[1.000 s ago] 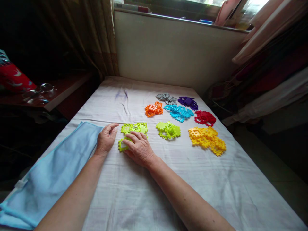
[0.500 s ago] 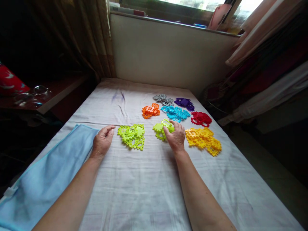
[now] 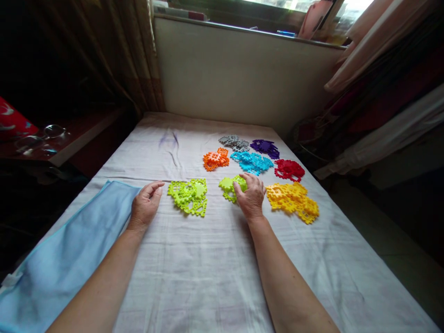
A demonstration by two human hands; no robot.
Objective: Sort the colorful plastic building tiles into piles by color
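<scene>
My right hand [image 3: 252,196] curves over a small heap of lime green interlocking plastic pieces [image 3: 227,188], thumb and fingers closed about a piece at its right side. The fingertips partly hide that piece. My left hand [image 3: 146,206] rests on the sheet with loosely bent fingers, holding nothing. Just right of it, apart from the fingers, lies a larger pile of lime green latticed pieces [image 3: 189,196] with toothed edges. Yellow pieces [image 3: 293,201] lie close beside my right hand.
Beyond my hands are piles of orange [image 3: 215,159], light blue [image 3: 251,162], grey [image 3: 234,142], purple [image 3: 265,148] and red pieces [image 3: 289,170]. A light blue cloth [image 3: 83,245] lies at left on the white sheet [image 3: 194,268]. Glasses [image 3: 53,132] sit on a side shelf.
My right hand has shifted slightly over the small lime green heap, and its fingers have drawn down closer onto the pieces. My left hand stays almost still.
</scene>
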